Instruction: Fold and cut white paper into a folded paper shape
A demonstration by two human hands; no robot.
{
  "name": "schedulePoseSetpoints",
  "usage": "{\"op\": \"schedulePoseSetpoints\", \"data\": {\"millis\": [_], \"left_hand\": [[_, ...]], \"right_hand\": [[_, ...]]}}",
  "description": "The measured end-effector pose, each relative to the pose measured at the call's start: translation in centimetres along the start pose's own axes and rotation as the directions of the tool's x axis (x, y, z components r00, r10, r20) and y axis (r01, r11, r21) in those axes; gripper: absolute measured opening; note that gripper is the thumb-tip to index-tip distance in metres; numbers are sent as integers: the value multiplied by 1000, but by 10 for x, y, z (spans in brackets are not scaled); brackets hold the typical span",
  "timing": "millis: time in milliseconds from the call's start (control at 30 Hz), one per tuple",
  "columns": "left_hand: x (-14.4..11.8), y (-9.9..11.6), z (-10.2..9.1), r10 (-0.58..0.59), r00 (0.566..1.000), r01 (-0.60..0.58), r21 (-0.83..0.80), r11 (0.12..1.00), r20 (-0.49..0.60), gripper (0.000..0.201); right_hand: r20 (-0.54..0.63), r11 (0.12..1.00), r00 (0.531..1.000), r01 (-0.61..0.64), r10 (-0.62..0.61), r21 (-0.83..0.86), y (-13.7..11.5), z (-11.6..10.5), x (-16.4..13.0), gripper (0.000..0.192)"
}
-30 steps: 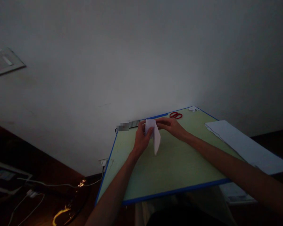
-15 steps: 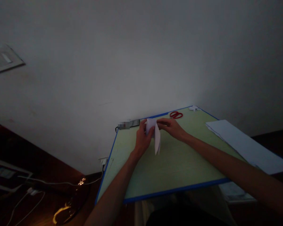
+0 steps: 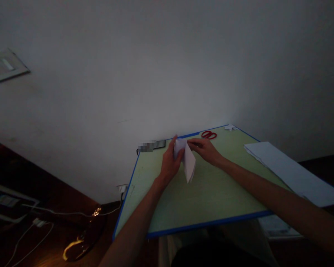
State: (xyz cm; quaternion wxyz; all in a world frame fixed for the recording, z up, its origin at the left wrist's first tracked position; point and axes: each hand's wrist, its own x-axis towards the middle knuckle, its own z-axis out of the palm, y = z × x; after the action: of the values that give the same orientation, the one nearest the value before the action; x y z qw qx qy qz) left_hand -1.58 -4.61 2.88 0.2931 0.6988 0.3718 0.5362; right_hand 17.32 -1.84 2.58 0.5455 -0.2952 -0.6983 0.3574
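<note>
Fingers of left hand pinch folded paper, thumb in front; right hand at paper's upper right, pinch unclear. Red scissors beyond paper, rightward.

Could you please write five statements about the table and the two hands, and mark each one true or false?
1. The left hand holds the folded white paper. True.
2. Red-handled scissors lie near the far edge of the table. True.
3. The right hand grips the scissors. False: its fingers are at the folded white paper.
4. Larger white sheets lie at the table's right side. True.
5. The table is dark red. False: it is pale green with a blue border.
</note>
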Motion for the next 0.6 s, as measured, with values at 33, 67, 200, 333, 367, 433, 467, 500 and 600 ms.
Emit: {"op": "schedulePoseSetpoints", "data": {"millis": [33,67,200,333,367,433,467,500,600], "left_hand": [[0,0,0,2,1000,-3,7,1000,7,65],[0,0,0,3,1000,-3,22,1000,16,65],[1,0,0,-7,999,4,72,997,45,64],[0,1,1,5,1000,-7,60,998,27,61],[0,1,1,8,1000,-9,57,998,18,61],[-1,1,2,7,1000,-8,60,998,16,60],[-2,1,2,4,1000,-6,64,998,20,60],[-2,0,3,4,1000,-5,64,998,23,60],[-2,-2,3,40,999,-42,84,996,29,58]], "right_hand": [[2,1000,1000,1,-1,0,0,0,0,32],[0,1000,1000,3,-3,1,0,0,0,33],[-8,1000,1000,0,0,16,0,0,0,34],[-6,1000,1000,14,-14,11,-1,2,-2,33],[-9,1000,1000,27,-27,2,-2,2,-3,33],[-13,999,999,49,-49,-5,-2,3,-4,31],[-16,998,998,55,-55,-4,-2,4,-4,31],[-21,998,998,59,-59,-1,-2,4,-4,30],[-34,997,997,72,-73,-27,-2,5,-4,29]]}}
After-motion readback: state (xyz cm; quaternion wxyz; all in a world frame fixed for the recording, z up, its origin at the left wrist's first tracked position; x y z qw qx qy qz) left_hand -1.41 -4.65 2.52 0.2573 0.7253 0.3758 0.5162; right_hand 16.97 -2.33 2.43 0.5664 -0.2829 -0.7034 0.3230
